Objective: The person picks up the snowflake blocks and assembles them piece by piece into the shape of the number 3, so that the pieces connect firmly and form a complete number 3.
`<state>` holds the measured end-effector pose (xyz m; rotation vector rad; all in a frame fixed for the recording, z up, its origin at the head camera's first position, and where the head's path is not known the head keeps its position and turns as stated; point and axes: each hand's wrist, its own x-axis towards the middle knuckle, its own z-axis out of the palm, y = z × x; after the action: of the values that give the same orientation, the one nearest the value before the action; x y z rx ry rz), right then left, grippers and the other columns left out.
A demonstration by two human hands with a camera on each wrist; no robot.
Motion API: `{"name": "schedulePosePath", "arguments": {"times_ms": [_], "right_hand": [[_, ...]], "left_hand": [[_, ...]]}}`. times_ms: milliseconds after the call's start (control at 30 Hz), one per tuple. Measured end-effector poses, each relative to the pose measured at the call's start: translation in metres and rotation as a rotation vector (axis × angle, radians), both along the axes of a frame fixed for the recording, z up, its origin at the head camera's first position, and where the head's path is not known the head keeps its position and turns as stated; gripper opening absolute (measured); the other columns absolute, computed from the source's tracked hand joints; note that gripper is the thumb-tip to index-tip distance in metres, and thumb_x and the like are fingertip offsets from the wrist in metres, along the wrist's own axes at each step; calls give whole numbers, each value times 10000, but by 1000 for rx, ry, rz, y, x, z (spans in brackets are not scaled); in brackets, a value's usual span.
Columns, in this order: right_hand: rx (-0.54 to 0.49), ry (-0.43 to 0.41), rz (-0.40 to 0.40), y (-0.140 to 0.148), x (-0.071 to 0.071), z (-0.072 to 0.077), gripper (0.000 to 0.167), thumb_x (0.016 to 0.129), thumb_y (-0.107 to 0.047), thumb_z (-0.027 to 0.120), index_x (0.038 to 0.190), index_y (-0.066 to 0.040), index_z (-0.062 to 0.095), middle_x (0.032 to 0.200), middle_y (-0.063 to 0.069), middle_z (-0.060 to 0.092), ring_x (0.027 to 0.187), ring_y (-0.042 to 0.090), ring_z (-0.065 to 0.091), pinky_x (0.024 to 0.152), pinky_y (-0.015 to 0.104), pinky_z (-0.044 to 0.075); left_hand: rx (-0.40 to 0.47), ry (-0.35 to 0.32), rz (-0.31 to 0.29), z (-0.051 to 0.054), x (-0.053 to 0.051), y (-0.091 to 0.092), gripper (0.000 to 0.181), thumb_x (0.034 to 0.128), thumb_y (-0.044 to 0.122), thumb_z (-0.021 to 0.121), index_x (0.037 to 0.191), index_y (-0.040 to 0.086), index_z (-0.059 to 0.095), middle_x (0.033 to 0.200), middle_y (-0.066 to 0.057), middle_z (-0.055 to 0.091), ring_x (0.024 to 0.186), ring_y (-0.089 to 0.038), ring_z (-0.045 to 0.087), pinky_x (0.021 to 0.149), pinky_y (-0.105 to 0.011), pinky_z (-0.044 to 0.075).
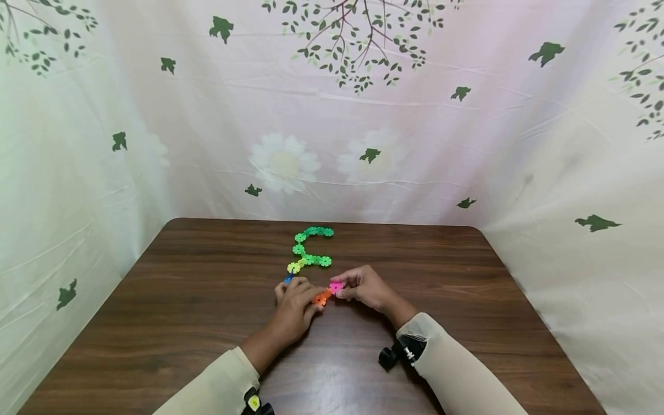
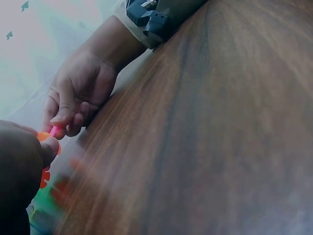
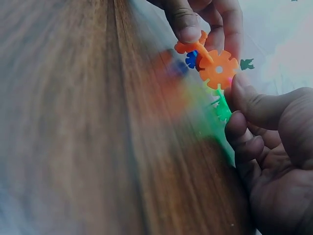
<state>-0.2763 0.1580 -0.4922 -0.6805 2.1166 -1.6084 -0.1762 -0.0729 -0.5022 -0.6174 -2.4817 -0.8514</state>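
A curving chain of notched plastic discs lies on the brown table, with green discs at its far part. After them come a yellow disc and a blue disc, the latter partly behind my left hand. My left hand holds the chain's near part, its thumb on an orange disc. Between thumb and fingers, my right hand pinches a pink disc against the end of the orange ones. In the right wrist view, a flat orange disc hides most of the pink one.
The wood-grain table has rounded far corners. Pale fabric printed with leaves and flowers hangs behind it and along both sides. Black devices are strapped at both cuffs, including a wrist camera on the right.
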Motion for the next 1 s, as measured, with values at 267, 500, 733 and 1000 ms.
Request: {"name": "schedulePosePath", "arguments": {"times_ms": [267, 500, 733, 1000], "right_hand": [[7, 6, 14, 2, 2, 0, 354, 909, 64, 814, 1260, 78, 766, 880, 71, 782, 673, 88, 662, 588, 220, 518], [4, -2, 24, 0, 3, 0, 357, 909, 65, 812, 1261, 89, 757, 898, 120, 796, 665, 77, 661, 588, 217, 520], [50, 7, 27, 1, 2, 1, 389, 941, 38, 786, 1327, 51, 741, 890, 20, 748, 684, 100, 625, 598, 225, 516], [85, 35, 22, 4, 1, 0, 383, 963, -3, 794, 1341, 23, 744, 1034, 138, 781, 662, 107, 600, 595, 234, 520]], "left_hand": [[3, 30, -11, -1, 2, -1, 416, 837, 126, 889, 1246, 115, 813, 1017, -45, 783, 1140, -278, 603, 1014, -600, 294], [1, 45, -16, -3, 1, 0, 427, 830, 124, 895, 1250, 105, 816, 1016, -44, 781, 1135, -272, 599, 997, -588, 297], [-4, 39, 15, -4, 0, 1, 439, 830, 183, 922, 1254, 135, 821, 1060, -33, 796, 1137, -266, 586, 998, -619, 299], [-34, -44, 8, -1, 2, -1, 458, 879, 258, 923, 1311, 161, 804, 1207, -49, 790, 1278, -326, 579, 1032, -650, 285]]}}
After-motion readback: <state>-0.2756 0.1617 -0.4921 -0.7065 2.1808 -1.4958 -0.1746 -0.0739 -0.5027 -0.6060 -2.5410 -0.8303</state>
